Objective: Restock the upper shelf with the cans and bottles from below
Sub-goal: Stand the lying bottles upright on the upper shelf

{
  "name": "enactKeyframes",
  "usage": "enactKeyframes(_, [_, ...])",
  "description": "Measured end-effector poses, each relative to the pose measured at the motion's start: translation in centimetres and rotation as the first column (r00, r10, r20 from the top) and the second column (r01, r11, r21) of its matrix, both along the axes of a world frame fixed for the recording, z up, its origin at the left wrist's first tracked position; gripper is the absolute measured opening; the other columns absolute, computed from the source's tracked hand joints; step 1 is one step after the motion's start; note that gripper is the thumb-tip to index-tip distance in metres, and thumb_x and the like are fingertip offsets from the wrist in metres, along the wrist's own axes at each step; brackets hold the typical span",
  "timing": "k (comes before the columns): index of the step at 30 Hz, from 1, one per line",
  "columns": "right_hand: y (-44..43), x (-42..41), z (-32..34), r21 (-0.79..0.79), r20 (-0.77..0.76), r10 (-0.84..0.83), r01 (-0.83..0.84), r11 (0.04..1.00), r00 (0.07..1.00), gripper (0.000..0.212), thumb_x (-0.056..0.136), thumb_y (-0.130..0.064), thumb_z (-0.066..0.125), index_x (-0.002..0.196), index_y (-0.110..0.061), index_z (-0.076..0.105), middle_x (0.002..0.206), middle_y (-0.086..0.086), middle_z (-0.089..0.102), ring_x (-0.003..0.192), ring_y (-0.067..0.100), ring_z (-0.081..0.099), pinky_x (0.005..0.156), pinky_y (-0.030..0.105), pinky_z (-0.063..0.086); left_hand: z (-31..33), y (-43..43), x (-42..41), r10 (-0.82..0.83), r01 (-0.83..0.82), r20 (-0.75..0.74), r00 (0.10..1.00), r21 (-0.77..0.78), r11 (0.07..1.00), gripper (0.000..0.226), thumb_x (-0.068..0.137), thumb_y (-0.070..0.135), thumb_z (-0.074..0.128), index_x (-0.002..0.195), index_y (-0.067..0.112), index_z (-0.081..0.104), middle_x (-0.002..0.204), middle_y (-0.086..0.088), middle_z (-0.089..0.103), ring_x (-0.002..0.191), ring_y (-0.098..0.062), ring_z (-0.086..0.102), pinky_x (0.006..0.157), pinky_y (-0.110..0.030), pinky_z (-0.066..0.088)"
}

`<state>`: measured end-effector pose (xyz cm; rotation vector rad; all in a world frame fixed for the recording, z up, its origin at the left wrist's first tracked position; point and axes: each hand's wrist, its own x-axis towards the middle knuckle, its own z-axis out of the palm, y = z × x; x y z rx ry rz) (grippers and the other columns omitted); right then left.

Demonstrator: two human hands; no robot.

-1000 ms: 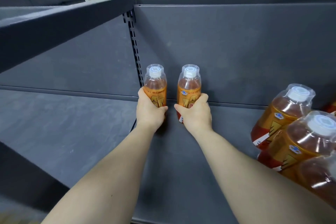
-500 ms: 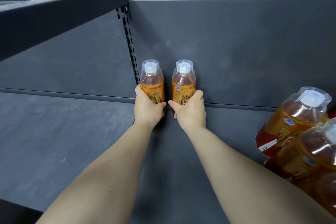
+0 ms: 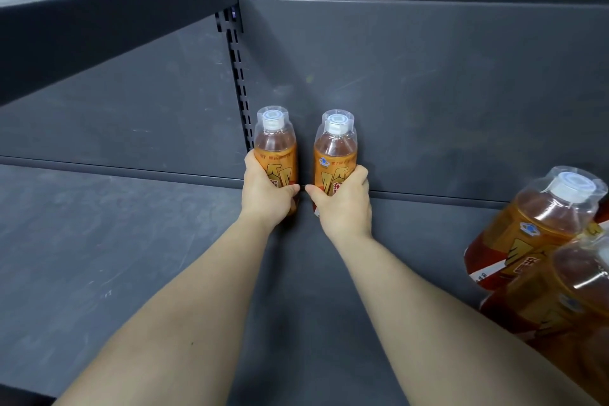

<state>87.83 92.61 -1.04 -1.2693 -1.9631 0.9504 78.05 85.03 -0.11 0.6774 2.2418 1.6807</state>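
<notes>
Two small bottles of amber drink with orange labels and clear caps stand upright at the back of the dark grey shelf (image 3: 99, 241), against the back panel. My left hand (image 3: 265, 193) grips the left bottle (image 3: 276, 148) round its lower half. My right hand (image 3: 342, 199) grips the right bottle (image 3: 335, 155) the same way. A narrow gap separates the two bottles. Their bases are hidden behind my hands.
Larger bottles of the same drink (image 3: 540, 231) stand at the right edge of the shelf. A slotted upright rail (image 3: 239, 76) runs up the back panel just left of the bottles. Another dark shelf (image 3: 99, 20) overhangs at the upper left.
Both hands stay on the bottles. The bottles sit closer to the back panel than a second ago, and the view has shifted slightly.
</notes>
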Motion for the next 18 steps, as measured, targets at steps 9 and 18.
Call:
enactKeyframes(9, [0.27,-0.26,-0.24,0.025,0.046,-0.007,0.005,1.0,0.999,0.07,0.078,-0.048,0.079,0.118,-0.015,0.033,0.117,0.01,0.059,0.1,0.032,0.064,0.088,0.046,0.052,-0.17,-0.07,-0.16,-0.028,0.028,0.014,0.999,0.015,0.999,0.082,0.08,0.002,0.077,0.142,0.024,0.029,0.132,-0.001,0.052,0.119,-0.021,0.053,0.105,-0.043,0.046])
enactKeyframes(18, [0.42,-0.24,-0.37,0.013,0.045,-0.002,0.001,1.0,0.999,0.069,0.077,-0.046,0.081,0.115,-0.015,0.032,0.118,0.009,0.058,0.101,0.032,0.063,0.086,0.046,0.053,-0.38,0.03,0.07,-0.023,0.023,0.023,0.999,0.035,0.999,0.083,0.08,0.003,0.077,0.143,0.025,0.027,0.132,-0.001,0.052,0.119,-0.021,0.052,0.105,-0.045,0.047])
